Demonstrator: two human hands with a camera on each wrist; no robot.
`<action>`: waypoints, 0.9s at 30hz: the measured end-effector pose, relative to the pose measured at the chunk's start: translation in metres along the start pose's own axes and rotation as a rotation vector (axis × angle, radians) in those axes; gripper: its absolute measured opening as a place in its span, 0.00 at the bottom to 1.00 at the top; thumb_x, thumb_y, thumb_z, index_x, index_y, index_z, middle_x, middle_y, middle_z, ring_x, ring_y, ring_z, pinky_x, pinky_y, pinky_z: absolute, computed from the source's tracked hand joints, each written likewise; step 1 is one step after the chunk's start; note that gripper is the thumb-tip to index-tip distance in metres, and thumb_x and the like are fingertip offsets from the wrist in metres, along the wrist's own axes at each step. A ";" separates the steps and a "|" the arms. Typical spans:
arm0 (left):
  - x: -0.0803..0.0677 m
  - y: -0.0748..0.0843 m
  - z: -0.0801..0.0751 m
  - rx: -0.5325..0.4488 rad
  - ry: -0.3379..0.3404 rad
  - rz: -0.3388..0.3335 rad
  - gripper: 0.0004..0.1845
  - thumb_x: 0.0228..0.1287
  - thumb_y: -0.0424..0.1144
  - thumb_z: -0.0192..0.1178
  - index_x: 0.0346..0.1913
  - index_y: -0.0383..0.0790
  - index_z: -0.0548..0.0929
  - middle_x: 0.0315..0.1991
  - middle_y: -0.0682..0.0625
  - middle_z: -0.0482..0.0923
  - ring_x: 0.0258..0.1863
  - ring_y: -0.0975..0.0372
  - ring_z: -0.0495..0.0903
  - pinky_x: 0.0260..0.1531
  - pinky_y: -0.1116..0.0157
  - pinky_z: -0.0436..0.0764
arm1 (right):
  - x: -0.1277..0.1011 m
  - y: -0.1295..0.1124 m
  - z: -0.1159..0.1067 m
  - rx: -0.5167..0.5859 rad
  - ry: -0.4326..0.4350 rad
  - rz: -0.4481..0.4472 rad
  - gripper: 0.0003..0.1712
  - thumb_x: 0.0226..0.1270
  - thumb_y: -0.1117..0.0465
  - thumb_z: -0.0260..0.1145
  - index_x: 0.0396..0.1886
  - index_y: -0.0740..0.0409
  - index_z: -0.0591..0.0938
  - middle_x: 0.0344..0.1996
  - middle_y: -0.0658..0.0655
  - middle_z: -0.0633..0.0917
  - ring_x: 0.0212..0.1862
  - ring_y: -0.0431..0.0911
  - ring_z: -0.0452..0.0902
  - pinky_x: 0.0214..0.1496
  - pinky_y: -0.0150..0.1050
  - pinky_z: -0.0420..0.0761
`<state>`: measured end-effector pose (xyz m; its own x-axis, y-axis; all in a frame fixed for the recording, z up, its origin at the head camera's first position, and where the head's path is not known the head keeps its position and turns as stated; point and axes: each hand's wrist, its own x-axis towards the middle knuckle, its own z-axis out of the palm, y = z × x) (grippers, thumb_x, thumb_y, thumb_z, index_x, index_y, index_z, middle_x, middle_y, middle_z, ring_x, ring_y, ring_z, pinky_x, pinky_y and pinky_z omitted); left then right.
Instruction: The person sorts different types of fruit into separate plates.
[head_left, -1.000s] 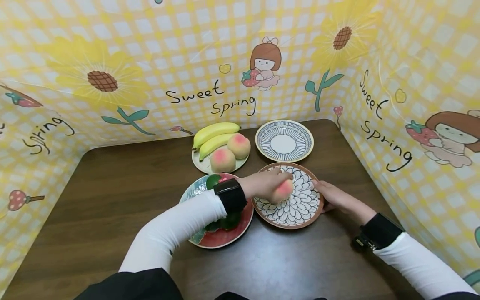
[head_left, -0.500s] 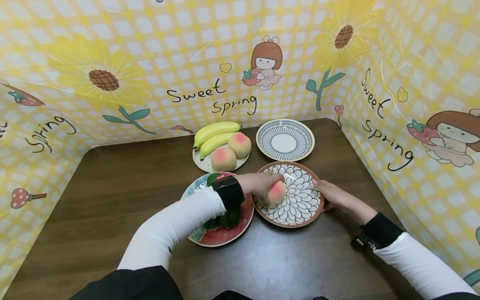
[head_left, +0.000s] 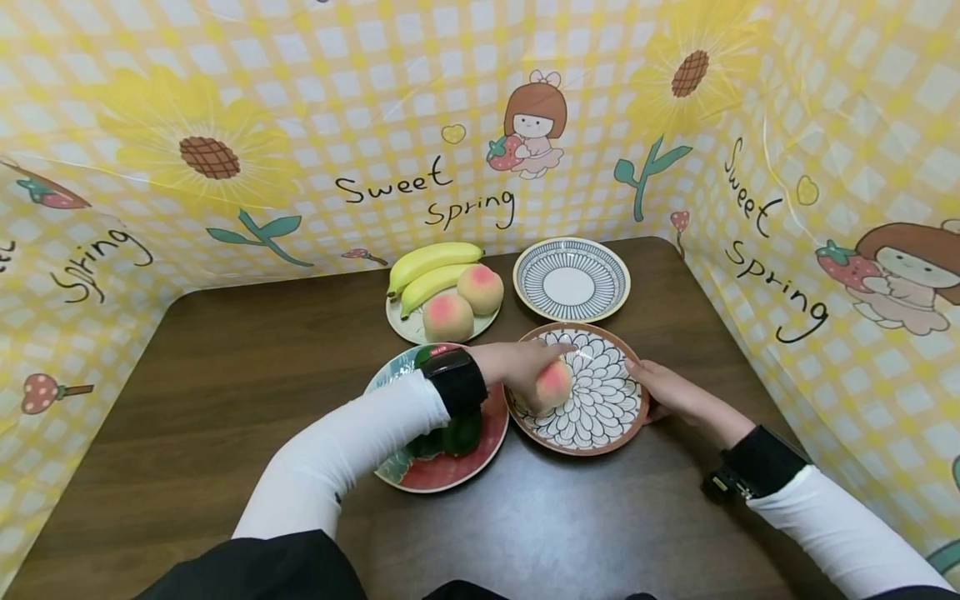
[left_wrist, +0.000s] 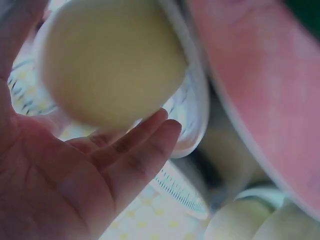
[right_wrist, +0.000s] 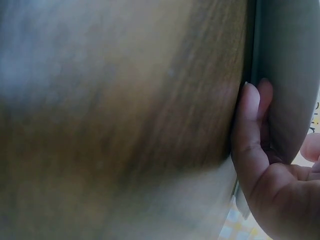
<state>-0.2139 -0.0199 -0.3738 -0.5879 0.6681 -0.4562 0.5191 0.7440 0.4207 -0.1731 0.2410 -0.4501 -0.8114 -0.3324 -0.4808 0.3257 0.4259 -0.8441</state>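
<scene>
My left hand (head_left: 517, 365) is wrapped over a round, soft-looking peach with a pink blush (head_left: 553, 384), its fingers (left_wrist: 135, 150) curled round the fruit from above; the left wrist view shows the pale underside of the peach sitting against my palm. The peach is at the left part of the brown-rimmed ceramic plate with a black-and-white petal pattern (head_left: 600, 417); whether it rests on the plate or is just above it, I cannot tell.

My right hand (head_left: 663, 390) lies at the right rim of that same plate, fingers fairly straight and pressed along its edge, thumb at the rim; in the right wrist view the fingers (right_wrist: 250, 130) lie along the plate's side on the dark wooden table (head_left: 225, 375). So the peach sits between my two hands, touching the left one and apart from the right.

Under my left forearm is a red and pale green plate with dark green vegetables (head_left: 450, 467). Behind it, a pale plate carries two yellow bananas (head_left: 431, 267) and two more peaches (head_left: 465, 304), beside a blue-striped white plate (head_left: 572, 279).
</scene>
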 end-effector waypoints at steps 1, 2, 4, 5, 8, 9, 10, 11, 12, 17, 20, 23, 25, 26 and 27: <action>-0.002 -0.001 -0.006 -0.006 0.015 0.020 0.60 0.51 0.37 0.80 0.82 0.46 0.52 0.75 0.36 0.63 0.74 0.50 0.66 0.75 0.55 0.68 | 0.000 0.000 0.000 0.000 -0.001 -0.001 0.35 0.87 0.49 0.33 0.71 0.79 0.52 0.36 0.55 0.81 0.33 0.38 0.82 0.34 0.36 0.86; -0.005 -0.002 -0.013 -0.015 0.029 0.037 0.60 0.51 0.38 0.80 0.82 0.44 0.51 0.77 0.37 0.61 0.76 0.50 0.63 0.76 0.55 0.66 | 0.000 0.000 0.000 0.003 -0.003 -0.001 0.35 0.87 0.49 0.33 0.71 0.79 0.52 0.36 0.55 0.81 0.33 0.38 0.82 0.34 0.36 0.86; -0.014 -0.005 -0.030 -0.016 0.085 0.055 0.60 0.53 0.40 0.79 0.83 0.43 0.51 0.79 0.38 0.59 0.79 0.50 0.60 0.78 0.55 0.63 | 0.000 0.000 0.000 0.008 -0.007 -0.005 0.35 0.87 0.49 0.33 0.71 0.79 0.52 0.35 0.54 0.81 0.33 0.38 0.82 0.34 0.36 0.86; -0.019 -0.006 -0.039 -0.022 0.118 0.051 0.59 0.54 0.41 0.79 0.83 0.43 0.51 0.80 0.39 0.57 0.80 0.51 0.59 0.79 0.56 0.62 | 0.000 0.000 -0.001 0.009 -0.009 -0.007 0.35 0.87 0.48 0.33 0.71 0.78 0.52 0.35 0.54 0.81 0.32 0.38 0.82 0.34 0.36 0.86; -0.037 -0.014 -0.064 -0.015 0.222 0.021 0.56 0.56 0.44 0.78 0.82 0.44 0.54 0.80 0.40 0.59 0.78 0.52 0.62 0.78 0.56 0.64 | -0.001 0.000 -0.002 0.011 -0.020 -0.014 0.35 0.87 0.48 0.32 0.71 0.78 0.53 0.34 0.52 0.82 0.32 0.37 0.82 0.34 0.36 0.86; -0.042 -0.019 -0.070 -0.010 0.256 0.003 0.55 0.55 0.45 0.78 0.82 0.45 0.55 0.79 0.41 0.59 0.77 0.52 0.63 0.77 0.56 0.66 | 0.000 0.000 -0.002 0.009 -0.023 -0.016 0.35 0.87 0.48 0.32 0.71 0.78 0.53 0.34 0.52 0.82 0.32 0.37 0.82 0.34 0.36 0.86; -0.047 -0.023 -0.075 -0.012 0.283 -0.008 0.54 0.55 0.46 0.78 0.81 0.44 0.57 0.79 0.40 0.60 0.77 0.51 0.63 0.76 0.55 0.66 | 0.000 0.000 -0.002 0.008 -0.023 -0.017 0.35 0.87 0.48 0.32 0.71 0.78 0.53 0.34 0.52 0.82 0.32 0.37 0.82 0.34 0.36 0.86; -0.051 -0.029 -0.079 -0.004 0.304 -0.023 0.54 0.55 0.47 0.78 0.80 0.44 0.58 0.78 0.40 0.61 0.76 0.51 0.64 0.75 0.55 0.67 | 0.000 0.000 -0.003 0.006 -0.024 -0.017 0.35 0.87 0.48 0.32 0.71 0.78 0.52 0.35 0.53 0.82 0.32 0.38 0.82 0.34 0.36 0.86; -0.054 -0.035 -0.082 0.009 0.320 -0.033 0.53 0.55 0.47 0.78 0.80 0.43 0.60 0.77 0.39 0.62 0.75 0.50 0.65 0.74 0.54 0.68 | 0.000 0.000 -0.003 0.003 -0.025 -0.018 0.36 0.87 0.48 0.31 0.71 0.78 0.52 0.35 0.53 0.82 0.32 0.38 0.82 0.34 0.36 0.86; -0.060 -0.065 -0.084 0.021 0.351 -0.081 0.48 0.56 0.47 0.77 0.77 0.39 0.65 0.75 0.37 0.66 0.75 0.47 0.65 0.74 0.51 0.68 | 0.000 0.000 -0.003 -0.008 -0.021 -0.012 0.36 0.87 0.47 0.31 0.72 0.78 0.52 0.36 0.54 0.82 0.33 0.38 0.82 0.34 0.36 0.86; -0.061 -0.081 -0.079 -0.005 0.340 -0.114 0.47 0.56 0.46 0.75 0.76 0.37 0.65 0.75 0.35 0.65 0.75 0.46 0.66 0.73 0.50 0.68 | -0.001 0.000 -0.002 -0.010 -0.013 -0.003 0.37 0.87 0.47 0.32 0.72 0.78 0.51 0.37 0.55 0.81 0.33 0.38 0.82 0.35 0.36 0.86; -0.060 -0.098 -0.072 -0.035 0.318 -0.156 0.47 0.57 0.47 0.75 0.76 0.35 0.65 0.75 0.34 0.65 0.75 0.45 0.65 0.74 0.49 0.68 | -0.001 0.001 -0.001 -0.011 -0.007 0.000 0.38 0.87 0.47 0.32 0.73 0.78 0.51 0.38 0.57 0.81 0.34 0.39 0.82 0.36 0.37 0.86; -0.058 -0.109 -0.068 -0.056 0.309 -0.187 0.47 0.58 0.48 0.74 0.76 0.33 0.64 0.75 0.33 0.65 0.75 0.44 0.64 0.74 0.49 0.67 | 0.000 0.001 -0.001 -0.008 -0.006 0.001 0.38 0.87 0.46 0.33 0.74 0.78 0.51 0.40 0.58 0.81 0.35 0.39 0.82 0.36 0.37 0.87; -0.057 -0.115 -0.066 -0.063 0.306 -0.202 0.47 0.58 0.48 0.74 0.76 0.32 0.64 0.75 0.32 0.65 0.75 0.44 0.64 0.74 0.48 0.67 | 0.000 0.001 -0.001 -0.011 -0.008 -0.002 0.38 0.87 0.46 0.32 0.74 0.78 0.51 0.40 0.58 0.81 0.35 0.39 0.82 0.36 0.37 0.87; -0.056 -0.120 -0.064 -0.067 0.306 -0.211 0.47 0.58 0.48 0.74 0.75 0.32 0.64 0.74 0.31 0.65 0.75 0.43 0.65 0.74 0.48 0.67 | 0.000 0.001 -0.001 -0.010 -0.007 -0.003 0.38 0.87 0.46 0.32 0.73 0.78 0.51 0.40 0.58 0.81 0.35 0.39 0.82 0.36 0.37 0.87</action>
<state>-0.2830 -0.1473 -0.3482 -0.8412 0.4581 -0.2872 0.3304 0.8560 0.3976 -0.1730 0.2429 -0.4508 -0.8089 -0.3392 -0.4802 0.3186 0.4335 -0.8429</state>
